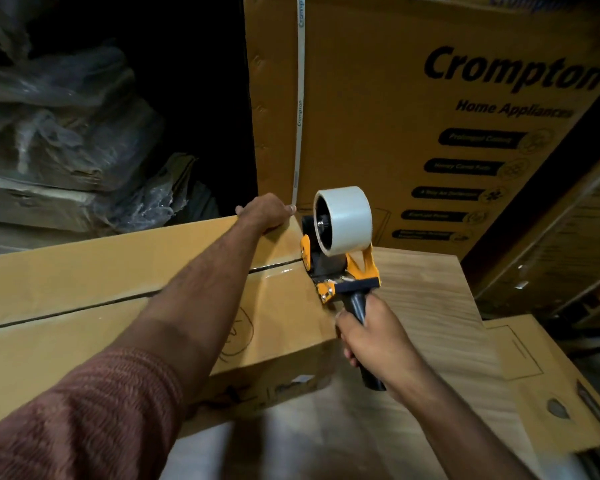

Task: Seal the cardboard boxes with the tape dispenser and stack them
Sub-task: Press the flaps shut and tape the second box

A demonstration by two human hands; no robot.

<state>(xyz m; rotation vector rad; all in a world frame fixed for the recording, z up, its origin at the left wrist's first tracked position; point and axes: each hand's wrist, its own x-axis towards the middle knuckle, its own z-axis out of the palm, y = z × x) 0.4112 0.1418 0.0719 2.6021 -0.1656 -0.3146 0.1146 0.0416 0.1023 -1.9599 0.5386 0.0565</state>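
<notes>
Pale wood-grain board (420,327), long cardboard box (84,306) lying flat on it, seam upward

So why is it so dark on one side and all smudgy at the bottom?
In the head view, light falls on the cardboard box and the tape dispenser, while the plastic-wrapped bundles at upper left sit in deep shadow; the bottom edge by the sleeve is blurred; fresh tape by the left hand shows glare; the wide lens bends the tall printed box.
</notes>
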